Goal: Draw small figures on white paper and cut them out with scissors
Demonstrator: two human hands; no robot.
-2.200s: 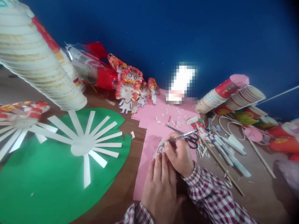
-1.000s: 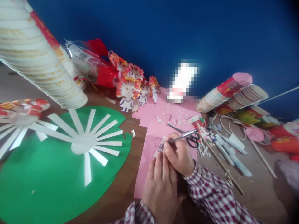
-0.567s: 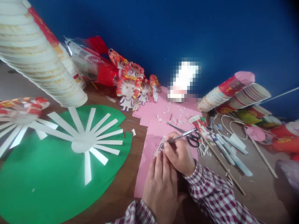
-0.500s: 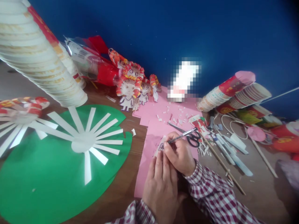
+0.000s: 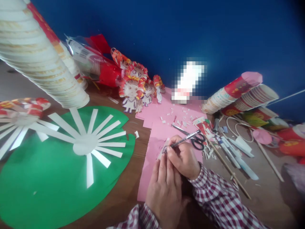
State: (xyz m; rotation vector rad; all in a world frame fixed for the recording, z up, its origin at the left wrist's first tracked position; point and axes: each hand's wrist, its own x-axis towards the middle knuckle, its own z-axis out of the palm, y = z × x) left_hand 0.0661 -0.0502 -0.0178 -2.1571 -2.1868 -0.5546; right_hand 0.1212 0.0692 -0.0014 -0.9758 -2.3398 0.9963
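In my right hand (image 5: 184, 159) is a pen (image 5: 186, 138), pinched between thumb and fingers, its tip low over a small white paper piece (image 5: 163, 149) with dark drawn lines. My left hand (image 5: 164, 190) lies flat with its fingers stretched out, the fingertips at the lower edge of that piece. Both hands rest over pink paper (image 5: 154, 159). Just beyond my right hand lie black-handled scissors (image 5: 198, 142). Part of the white piece is hidden under my fingers.
On the left a green leaf-shaped sheet (image 5: 59, 178) carries a cut cup (image 5: 87, 144) with splayed strips. Tall cup stacks (image 5: 47, 60) lean behind it. Paper figures (image 5: 130, 95) stand at the back. On the right are a wooden stick (image 5: 228, 170), paper scraps and more cups (image 5: 234, 90).
My two hands stay in nearly the same place. The pen in my right hand has shifted only very slightly over the white piece.
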